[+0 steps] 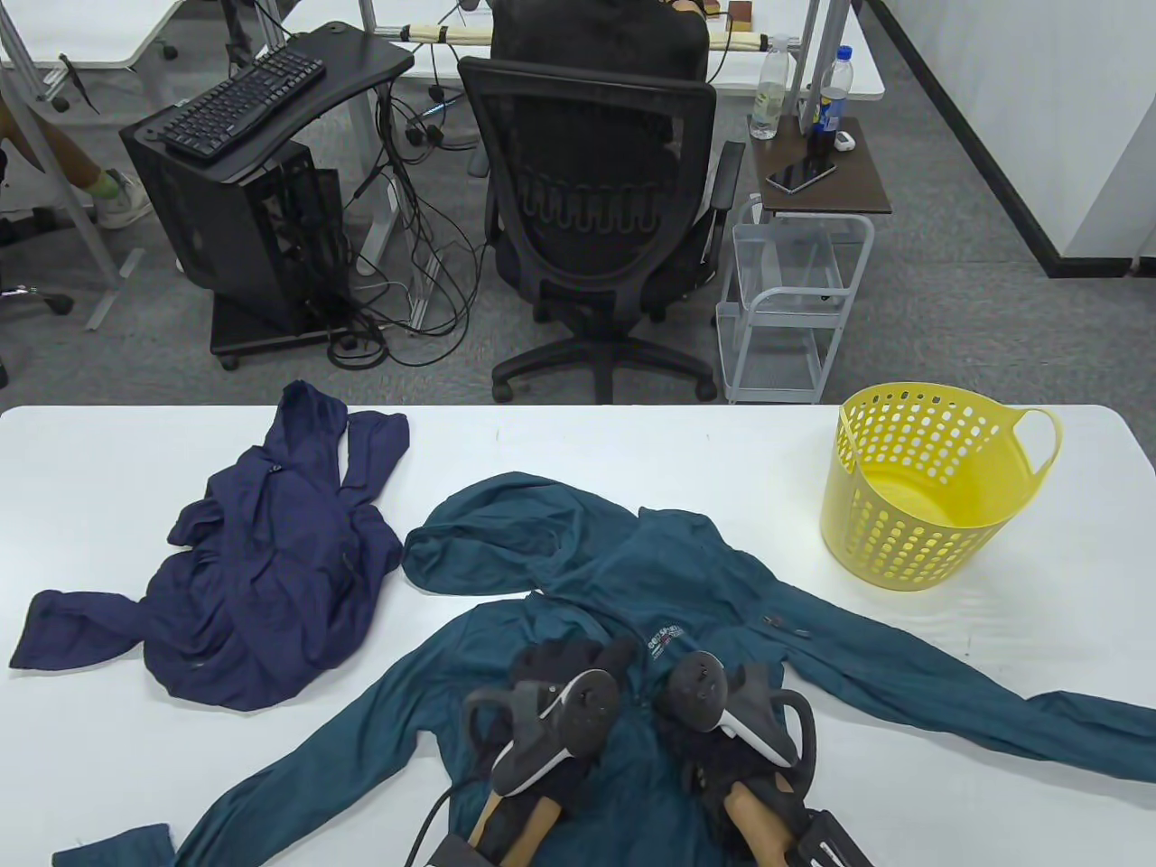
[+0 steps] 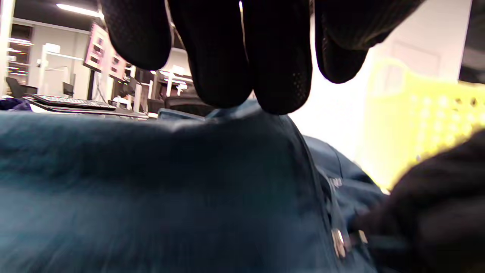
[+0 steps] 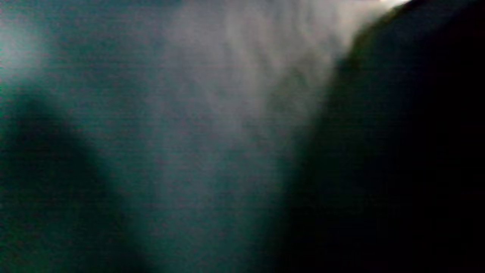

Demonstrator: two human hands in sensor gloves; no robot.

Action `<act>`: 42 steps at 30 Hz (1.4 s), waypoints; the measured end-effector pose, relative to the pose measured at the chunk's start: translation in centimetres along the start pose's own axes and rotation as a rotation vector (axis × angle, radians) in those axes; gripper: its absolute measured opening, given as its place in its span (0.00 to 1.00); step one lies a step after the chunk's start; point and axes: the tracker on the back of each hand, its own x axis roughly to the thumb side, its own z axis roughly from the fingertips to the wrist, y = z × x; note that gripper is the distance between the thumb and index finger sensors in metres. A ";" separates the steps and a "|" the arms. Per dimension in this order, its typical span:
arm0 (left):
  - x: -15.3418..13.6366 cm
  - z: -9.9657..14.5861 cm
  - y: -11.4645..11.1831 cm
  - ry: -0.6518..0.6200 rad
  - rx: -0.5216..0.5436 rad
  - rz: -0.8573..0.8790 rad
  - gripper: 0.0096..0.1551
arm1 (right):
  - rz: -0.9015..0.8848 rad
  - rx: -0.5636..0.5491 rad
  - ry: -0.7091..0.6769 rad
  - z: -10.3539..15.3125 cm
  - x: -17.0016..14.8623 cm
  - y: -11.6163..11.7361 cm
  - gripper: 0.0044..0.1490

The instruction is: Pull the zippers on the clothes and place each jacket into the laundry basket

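Office chair [image 1: 601, 208], keyboard [image 1: 242, 103], wire cart [image 1: 795, 298]

An office: a mesh swivel chair [image 1: 601, 208], keyboard [image 1: 242, 102] on a desk, grey carpet.
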 end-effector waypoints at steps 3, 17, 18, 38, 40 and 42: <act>1.3 -0.8 -2.2 -0.022 -0.226 -0.066 0.28 | -0.040 0.001 -0.013 0.0 -0.7 0.0 0.27; -1.3 -2.7 -6.8 0.065 -0.581 -0.146 0.31 | 0.144 0.019 -0.201 2.4 3.1 -0.2 0.27; -1.7 -2.8 -6.8 0.069 -0.579 -0.130 0.32 | 0.144 0.023 -0.215 2.7 3.3 -0.4 0.26; -6.0 -2.1 -4.4 0.073 -0.468 -0.048 0.32 | 0.019 0.394 -0.272 2.3 4.0 1.8 0.27; -5.5 -1.7 -3.1 0.078 -0.419 -0.031 0.32 | -0.001 0.385 -0.245 1.6 3.3 1.7 0.27; -4.6 -1.4 -2.3 0.063 -0.394 0.009 0.31 | -0.026 0.366 -0.212 0.9 2.6 1.7 0.27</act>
